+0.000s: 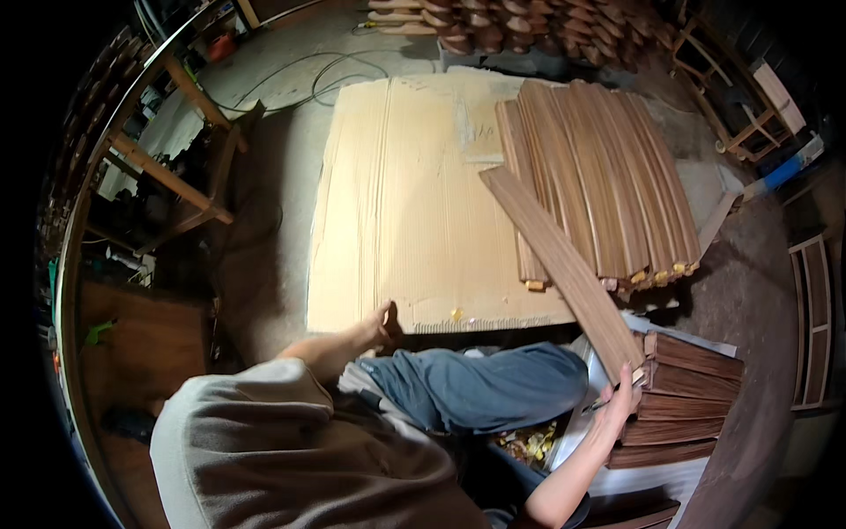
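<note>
My right hand (622, 398) grips the near end of a long, slightly curved brown wooden slat (560, 251). The slat slants away to the left, its far end over the cardboard sheet (405, 194). A small dark, thin item, too small to name, shows by the right hand's fingers. At the cardboard's near edge is my left hand (384, 324), fingers apart and nothing seen in it; part of it is hidden. Alongside the held slat, a row of similar slats (608, 176) lies side by side on the cardboard's right part, with yellowish bits at their near ends.
Stacked dark wooden pieces (683, 388) lie on a pale sheet to my right. Yellow scraps (529, 443) lie below my knee. A wooden frame (176, 176) stands at left, a cable (326, 75) runs behind the cardboard, and many shaped wooden parts (529, 25) are piled at the back.
</note>
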A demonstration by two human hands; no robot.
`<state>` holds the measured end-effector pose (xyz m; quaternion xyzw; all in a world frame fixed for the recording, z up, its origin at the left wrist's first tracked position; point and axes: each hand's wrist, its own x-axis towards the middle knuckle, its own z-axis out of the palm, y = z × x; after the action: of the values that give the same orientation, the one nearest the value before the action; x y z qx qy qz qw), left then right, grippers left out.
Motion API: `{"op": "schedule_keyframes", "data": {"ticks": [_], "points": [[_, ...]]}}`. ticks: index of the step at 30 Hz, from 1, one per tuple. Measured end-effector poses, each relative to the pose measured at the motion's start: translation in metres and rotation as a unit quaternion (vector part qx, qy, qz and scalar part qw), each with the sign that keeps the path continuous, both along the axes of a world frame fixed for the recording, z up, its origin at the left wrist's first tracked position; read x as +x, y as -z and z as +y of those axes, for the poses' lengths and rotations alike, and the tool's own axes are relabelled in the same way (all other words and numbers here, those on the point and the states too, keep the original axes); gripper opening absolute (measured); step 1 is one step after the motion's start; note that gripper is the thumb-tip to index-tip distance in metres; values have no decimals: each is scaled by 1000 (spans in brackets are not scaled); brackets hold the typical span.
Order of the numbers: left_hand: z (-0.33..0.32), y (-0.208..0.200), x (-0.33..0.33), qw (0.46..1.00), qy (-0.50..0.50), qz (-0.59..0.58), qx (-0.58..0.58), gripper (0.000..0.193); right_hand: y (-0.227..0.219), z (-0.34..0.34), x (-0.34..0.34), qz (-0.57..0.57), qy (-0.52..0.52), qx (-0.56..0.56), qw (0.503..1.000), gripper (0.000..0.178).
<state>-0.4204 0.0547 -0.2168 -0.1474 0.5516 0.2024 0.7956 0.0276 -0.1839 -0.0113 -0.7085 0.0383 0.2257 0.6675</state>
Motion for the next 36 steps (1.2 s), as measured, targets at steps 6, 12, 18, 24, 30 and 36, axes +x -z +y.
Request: {"op": "schedule_keyframes", "data": {"ticks": [6,12,18,24,30,36], "points": [[-2,9,32,985,-134,-100,-48,87,-15,10,-14,7,21,20,1000,31],[7,83,-16,965,247,55,65,98,-22,0,-18,20,-9,15,1000,27],[28,109,-45,974,222,-29,33,77,-22,-1,-14,14,-22,4,1000,28],[7,-18,16,993,84,81,-36,58,-40,19,-2,-47,-22,23,998,26],[14,-53,-12,921,372,109,41,29,-21,7,16,-41,-49,71,995,27],[54,-67,-73,876,339,126,318,24,-11,4,7,-65,-83,90,990,33]]}}
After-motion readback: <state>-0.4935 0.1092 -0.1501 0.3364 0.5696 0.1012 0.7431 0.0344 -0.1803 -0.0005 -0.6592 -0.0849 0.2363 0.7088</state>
